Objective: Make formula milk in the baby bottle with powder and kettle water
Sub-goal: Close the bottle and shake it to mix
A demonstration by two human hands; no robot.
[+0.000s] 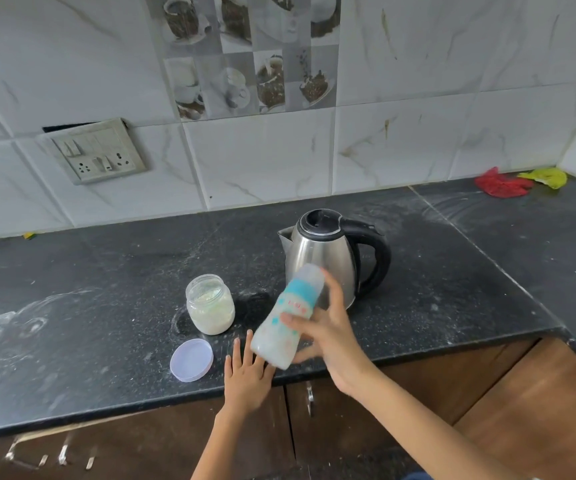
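Note:
My right hand [328, 337] grips a baby bottle [286, 317] with a teal collar and a clear cap, tilted in the air above the counter; the bottle is motion-blurred and holds milky white liquid. Flat on the dark counter near the front edge lies my left hand [246, 372], fingers straight, just below the bottle's base. Behind the bottle stands a steel kettle [328, 251] with a black handle and a closed lid. An open clear jar of pale powder [210, 304] stands to the left, and its lilac lid [192, 359] lies in front of it.
The black stone counter [106, 306] is dusted with white powder. Red and yellow cloths [518, 181] lie in the far right corner. A switch and socket plate [96, 154] hangs on the tiled wall. Brown cabinet doors [418, 386] run below the counter edge.

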